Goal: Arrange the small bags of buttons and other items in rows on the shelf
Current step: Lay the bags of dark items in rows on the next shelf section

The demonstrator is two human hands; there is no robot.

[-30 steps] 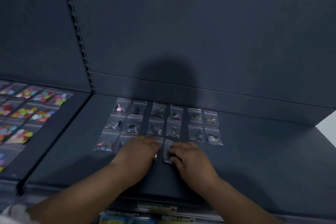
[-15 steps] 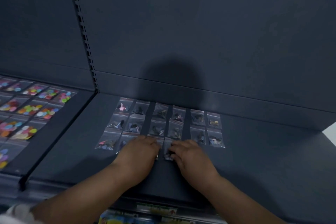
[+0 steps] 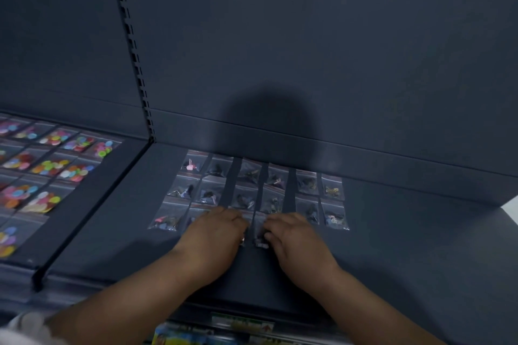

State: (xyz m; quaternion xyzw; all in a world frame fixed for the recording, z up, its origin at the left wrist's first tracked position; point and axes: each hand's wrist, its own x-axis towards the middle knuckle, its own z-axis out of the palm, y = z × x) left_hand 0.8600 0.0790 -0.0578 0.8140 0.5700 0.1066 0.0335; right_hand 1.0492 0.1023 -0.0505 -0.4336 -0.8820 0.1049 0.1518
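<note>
Shelf [image 3: 420,232] — bags [image 3: 247,199] lengthwise, zips twd back

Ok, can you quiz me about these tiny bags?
1. True or false: the left hand and the right hand both touch front-row small clear plastic bags on the dark grey metal shelf.
2. The clear bags of bright coloured buttons lie: A) left section, B) right section, C) under the hands?
3. Fill in: the back row holds ___ small bags.
Key: 1 true; 2 A; 3 six.
</note>
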